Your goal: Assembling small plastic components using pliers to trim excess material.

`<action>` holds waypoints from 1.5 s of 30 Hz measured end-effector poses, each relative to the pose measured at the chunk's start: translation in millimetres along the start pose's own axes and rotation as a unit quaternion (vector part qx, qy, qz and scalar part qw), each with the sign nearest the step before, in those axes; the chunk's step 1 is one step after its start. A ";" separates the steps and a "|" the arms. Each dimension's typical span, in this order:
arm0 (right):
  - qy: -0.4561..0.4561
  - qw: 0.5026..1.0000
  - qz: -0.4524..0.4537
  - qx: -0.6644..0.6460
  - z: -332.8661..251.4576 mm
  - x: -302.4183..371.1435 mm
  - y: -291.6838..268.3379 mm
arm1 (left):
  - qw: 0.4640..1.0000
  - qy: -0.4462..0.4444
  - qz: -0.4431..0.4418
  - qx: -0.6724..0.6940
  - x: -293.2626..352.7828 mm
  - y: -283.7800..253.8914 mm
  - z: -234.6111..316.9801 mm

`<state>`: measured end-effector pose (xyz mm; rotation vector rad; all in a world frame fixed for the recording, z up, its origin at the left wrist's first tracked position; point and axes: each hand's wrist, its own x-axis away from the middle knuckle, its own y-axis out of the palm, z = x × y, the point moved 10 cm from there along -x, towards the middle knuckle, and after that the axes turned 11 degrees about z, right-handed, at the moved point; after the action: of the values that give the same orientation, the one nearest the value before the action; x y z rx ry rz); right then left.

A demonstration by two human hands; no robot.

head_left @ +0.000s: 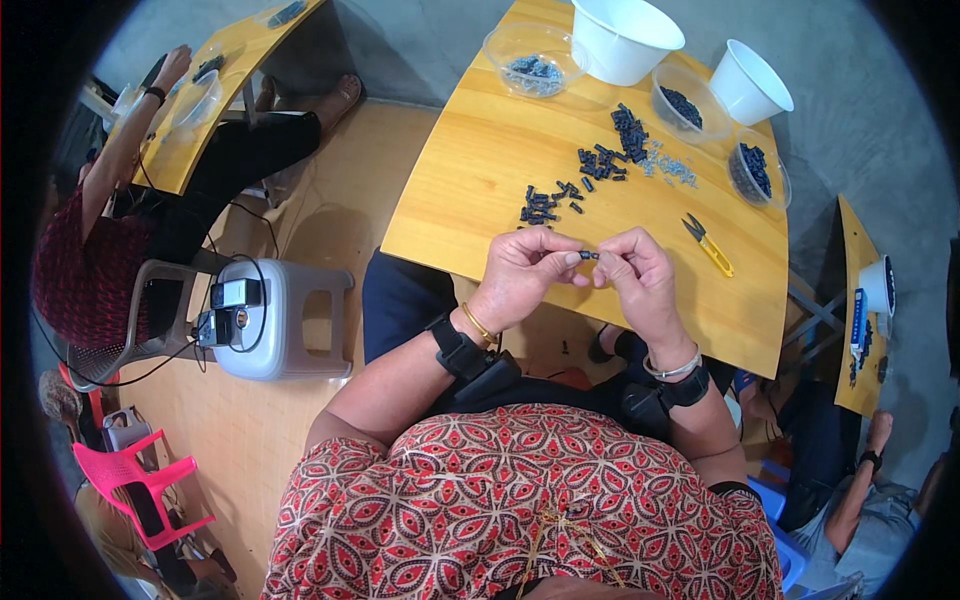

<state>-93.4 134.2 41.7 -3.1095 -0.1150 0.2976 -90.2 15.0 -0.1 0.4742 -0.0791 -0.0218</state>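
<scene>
Near the table's front edge, my left hand (528,268) and my right hand (640,278) meet fingertip to fingertip. Between them is a small black cylindrical piece (588,256), pinched by thumb and forefinger from each side. Fingers cover most of it. Just beyond my hands lie loose black cylindrical pieces (538,205), with more piled farther back (628,135). Small pale, translucent bits (672,167) are scattered beside that pile. To the right of my right hand rest thread snips with a yellow handle (712,250), blades pointing away from me.
Along the table's (450,190) far side stand a clear bowl of grey-blue bits (533,78), a large white tub (625,40), two clear bowls of black pieces (690,100) (758,170) and a white bucket (748,85). Other people sit at neighbouring tables. A grey stool (290,310) holds electronic boxes.
</scene>
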 end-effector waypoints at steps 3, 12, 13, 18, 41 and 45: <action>-0.001 1.000 0.001 0.016 -1.0 2.5 1.3 | 1.000 0.000 -0.003 -0.019 0.6 -0.8 -1.5; 0.006 0.999 -0.003 0.042 -3.9 4.3 2.2 | 0.999 0.020 -0.019 -0.031 2.7 3.3 -0.2; 0.007 0.999 -0.003 0.042 -3.8 4.5 2.0 | 0.999 0.029 -0.017 -0.035 2.7 3.5 1.1; 0.033 0.999 0.010 0.013 1.0 5.5 0.4 | 0.997 0.059 -0.025 -0.046 4.2 4.5 4.4; 0.040 0.998 0.011 -0.054 5.6 2.0 0.4 | 0.998 -0.039 -0.027 0.035 -2.0 0.5 -8.3; 0.028 0.999 0.014 -0.028 4.9 1.8 -1.6 | 0.999 -0.029 -0.024 0.013 -2.2 1.0 -7.3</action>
<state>-92.7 136.0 36.6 -3.1731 -0.0815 0.2097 -91.8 19.3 -6.2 0.5015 -0.1251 -0.0823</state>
